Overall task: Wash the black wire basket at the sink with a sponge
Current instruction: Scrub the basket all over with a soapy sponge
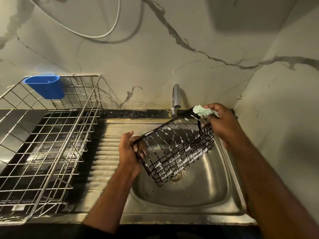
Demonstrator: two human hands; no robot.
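While both forearms reach in from the near edge, the stainless steel sink (203, 207) occupies the lower centre, its ribbed draining board extending to the left and its drain (176, 176) partly visible beneath the work. Held tilted above the basin is the black wire basket (174, 149), its open top turned toward the viewer and its wires streaked with white suds. The left hand (130, 149) grips the basket's near left rim, fingers curled around the top wire with fingertips showing inside the mesh. The right hand (220, 120) is at the basket's far right corner, its fingers closed around a crumpled, pale green sponge (202, 111) coated in foam; the sponge sits just above the corner wires, close to a black upright strap or handle piece there, though whether it touches the wire cannot be told. To the left, on the dark counter, rests a steel wire dish rack (51, 140), wet dark surface visible through its grid. A blue plastic cup holder (45, 87) hangs on the rack's far rim. Behind the basin, a chrome faucet (176, 99) rises from the back ledge, its spout pointing down toward the basket's far edge; no water stream is discernible. Farthest back stands a white marble-patterned wall (155, 49) with grey veins, across which a white cable (96, 34) loops.
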